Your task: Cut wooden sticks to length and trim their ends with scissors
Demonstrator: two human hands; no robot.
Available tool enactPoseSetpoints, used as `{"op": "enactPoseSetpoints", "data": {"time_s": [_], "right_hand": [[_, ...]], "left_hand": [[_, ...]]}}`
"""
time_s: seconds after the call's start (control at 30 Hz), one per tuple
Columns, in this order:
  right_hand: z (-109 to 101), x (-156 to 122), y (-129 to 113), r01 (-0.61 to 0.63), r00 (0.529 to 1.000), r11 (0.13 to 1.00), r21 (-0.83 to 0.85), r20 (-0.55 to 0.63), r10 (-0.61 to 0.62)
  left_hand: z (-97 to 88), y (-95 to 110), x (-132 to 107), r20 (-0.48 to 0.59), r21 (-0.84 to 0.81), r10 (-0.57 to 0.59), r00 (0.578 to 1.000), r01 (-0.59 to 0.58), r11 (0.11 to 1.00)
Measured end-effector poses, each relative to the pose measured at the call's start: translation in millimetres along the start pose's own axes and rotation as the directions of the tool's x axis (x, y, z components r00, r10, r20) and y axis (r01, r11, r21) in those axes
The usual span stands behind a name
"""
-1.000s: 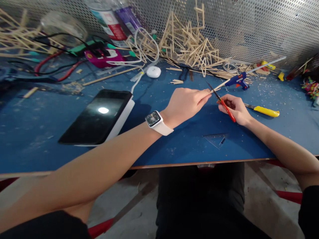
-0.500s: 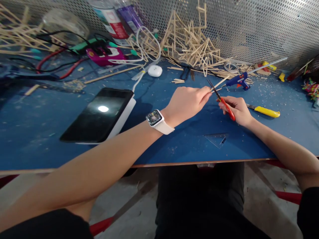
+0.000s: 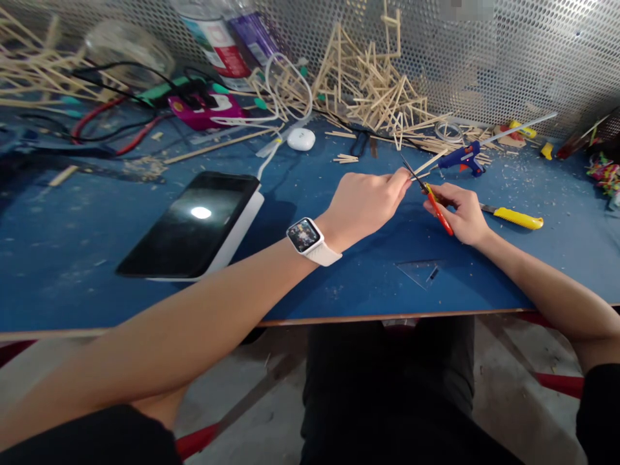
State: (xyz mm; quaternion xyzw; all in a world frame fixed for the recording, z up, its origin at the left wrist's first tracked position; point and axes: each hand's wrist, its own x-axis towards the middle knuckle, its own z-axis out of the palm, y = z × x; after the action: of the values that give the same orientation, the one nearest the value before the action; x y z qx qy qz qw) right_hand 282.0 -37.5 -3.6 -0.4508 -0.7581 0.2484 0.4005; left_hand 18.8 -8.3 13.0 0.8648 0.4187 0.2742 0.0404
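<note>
Thin wooden sticks stick out to the right from the pinched fingers of my left hand, which wears a white watch at the wrist. My right hand is closed on the handles of red-handled scissors. The dark blades cross the sticks close to my left fingertips; whether they are cutting into the wood I cannot tell. Just beyond, a blue glue gun lies with a long clear glue stick in its back. A yellow utility knife rests right of my right hand.
A tablet lies left of my left forearm, with a white earbud case behind it. A clear set square is near the front edge. Tangled wooden sticks pile against the mesh wall. A purple power strip and cables occupy the back left.
The scissors have turned slightly and their handles have shifted a little left and down. My left wrist has moved slightly right and down. The sticks stay in my left fingers.
</note>
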Motion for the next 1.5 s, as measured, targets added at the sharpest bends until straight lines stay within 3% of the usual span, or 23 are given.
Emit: {"op": "enactPoseSetpoints", "data": {"time_s": [0.27,0.63,0.93,1.13,1.27,1.33,1.4,1.5], "right_hand": [[6,0,11,-0.127,0.992,0.983,0.135,0.044,0.122],[0,4,5,-0.209,0.974,0.943,0.258,0.145,0.176],[4,5,6,-0.251,0.968,0.909,0.332,0.099,0.231],[3,4,5,-0.186,0.981,0.948,0.257,0.102,0.165],[1,4,4,-0.154,0.986,0.963,0.222,0.104,0.134],[1,4,5,-0.155,0.985,0.965,0.213,0.110,0.133],[1,3,8,-0.154,0.984,0.969,0.191,0.116,0.133],[2,3,11,-0.130,0.987,0.979,0.154,0.110,0.114]], "left_hand": [[2.3,-1,0,-0.050,0.058,0.078,0.996,-0.075,0.996],[6.6,-6,-1,-0.072,0.026,0.073,0.995,-0.071,0.997],[9.5,-10,1,-0.046,0.082,0.042,0.998,-0.038,0.996],[4.0,-7,5,-0.018,-0.156,0.039,0.999,-0.042,0.987],[1.2,-5,7,0.022,-0.446,0.067,0.998,-0.050,0.893],[3.9,-7,7,0.001,-0.386,0.069,0.998,-0.064,0.920],[8.1,-9,6,-0.022,-0.183,0.084,0.996,-0.087,0.979],[12.3,-11,4,-0.008,0.078,0.116,0.993,-0.115,0.990]]}}
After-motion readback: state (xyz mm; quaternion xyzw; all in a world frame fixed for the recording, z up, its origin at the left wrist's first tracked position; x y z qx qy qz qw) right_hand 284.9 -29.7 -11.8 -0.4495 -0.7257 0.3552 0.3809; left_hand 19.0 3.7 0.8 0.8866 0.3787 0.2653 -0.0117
